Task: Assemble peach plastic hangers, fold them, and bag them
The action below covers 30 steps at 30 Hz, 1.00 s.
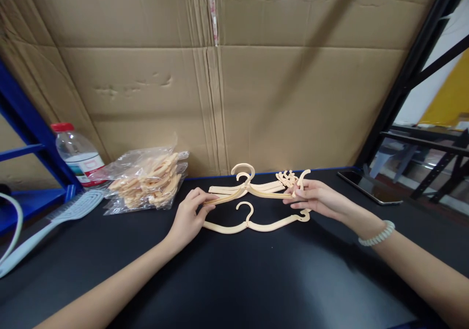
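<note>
Gripping a cream hanger point(229, 198) by its tips, left hand point(188, 217) and right hand point(315, 199) hold it crosswise, hook toward the table's point(256, 280) back edge, near a hanger-filled bag point(146, 180) back-left.

Left hand point(188, 216) and right hand point(315, 198) gripped 1 cream hanger point(252, 192), another hanger point(256, 224) lay on black table point(256, 280), bagged hangers point(146, 180) left

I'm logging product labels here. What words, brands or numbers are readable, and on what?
Nothing is readable.
Red-and-white label on the clear plastic bottle with red cap: too blurred to read.
Brown cardboard wall, black phone, cream plastic hanger: no print visible.
</note>
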{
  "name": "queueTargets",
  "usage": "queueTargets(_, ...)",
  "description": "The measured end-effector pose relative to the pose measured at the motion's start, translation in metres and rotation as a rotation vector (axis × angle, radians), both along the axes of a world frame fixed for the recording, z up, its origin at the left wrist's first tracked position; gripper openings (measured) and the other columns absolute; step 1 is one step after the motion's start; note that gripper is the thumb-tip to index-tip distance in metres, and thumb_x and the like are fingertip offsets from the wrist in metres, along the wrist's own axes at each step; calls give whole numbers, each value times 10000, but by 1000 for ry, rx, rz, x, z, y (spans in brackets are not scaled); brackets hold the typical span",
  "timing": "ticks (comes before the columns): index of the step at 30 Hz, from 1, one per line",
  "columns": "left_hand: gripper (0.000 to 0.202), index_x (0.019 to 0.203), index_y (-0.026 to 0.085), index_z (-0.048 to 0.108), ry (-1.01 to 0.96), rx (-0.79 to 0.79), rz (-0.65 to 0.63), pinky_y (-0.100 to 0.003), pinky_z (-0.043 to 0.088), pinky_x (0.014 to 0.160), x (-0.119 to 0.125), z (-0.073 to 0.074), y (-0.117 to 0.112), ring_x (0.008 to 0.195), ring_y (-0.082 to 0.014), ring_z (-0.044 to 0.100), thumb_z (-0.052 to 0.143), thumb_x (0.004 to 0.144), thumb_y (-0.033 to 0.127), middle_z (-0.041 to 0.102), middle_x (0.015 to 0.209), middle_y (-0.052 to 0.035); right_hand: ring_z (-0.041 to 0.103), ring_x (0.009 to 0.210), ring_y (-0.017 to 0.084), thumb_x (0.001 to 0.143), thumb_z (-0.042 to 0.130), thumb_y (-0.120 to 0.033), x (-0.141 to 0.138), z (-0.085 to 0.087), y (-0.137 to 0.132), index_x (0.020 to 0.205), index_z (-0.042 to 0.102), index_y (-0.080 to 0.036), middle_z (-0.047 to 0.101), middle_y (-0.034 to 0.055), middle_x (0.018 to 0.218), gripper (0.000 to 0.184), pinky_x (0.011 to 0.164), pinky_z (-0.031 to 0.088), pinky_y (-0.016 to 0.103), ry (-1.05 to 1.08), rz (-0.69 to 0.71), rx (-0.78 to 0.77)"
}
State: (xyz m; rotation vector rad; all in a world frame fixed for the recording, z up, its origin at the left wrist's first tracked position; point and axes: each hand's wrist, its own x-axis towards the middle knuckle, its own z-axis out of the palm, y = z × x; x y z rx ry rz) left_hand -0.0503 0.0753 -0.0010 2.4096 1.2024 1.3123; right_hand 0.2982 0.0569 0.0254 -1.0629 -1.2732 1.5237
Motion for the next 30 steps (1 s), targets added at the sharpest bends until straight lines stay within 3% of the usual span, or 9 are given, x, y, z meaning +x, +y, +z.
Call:
queueTargets(6, 147, 913, 227, 670, -11, 7, -13, -316, 465, 714, 0, 0, 0, 771, -182, 567, 553, 835, 185, 576, 793, -16, 718, 794, 214, 789, 685, -262, 2, -5, 2, 810, 594, -138, 687, 78, 754, 156, 756, 589, 283, 28, 16, -103)
queueTargets(11, 152, 910, 228, 681, -20, -1, -12, -323, 465, 724, 1, 0, 0, 772, -185, 567, 566, 823, 179, 572, 778, -17, 717, 839, 223, 779, 692, -208, 1, -7, 1, 778, 585, -146, 694, 81, 809, 123, 785, 598, 268, 14, -5, -108)
queueTargets(19, 147, 892, 226, 686, -24, 6, -4, -321, 459, 719, 1, 0, 0, 771, -184, 562, 568, 818, 180, 568, 773, -16, 713, 831, 243, 730, 734, -204, -7, -7, -4, 703, 568, -161, 678, 74, 818, 173, 887, 578, 360, -8, -83, -28)
queueTargets(30, 154, 900, 219, 687, -31, 3, -12, -313, 464, 702, 1, 0, -1, 738, -176, 567, 569, 813, 172, 562, 758, -12, 716, 676, 242, 563, 845, -318, -23, -4, -11, 690, 533, -165, 612, 1, 694, 369, 803, 607, 423, -20, -274, 155)
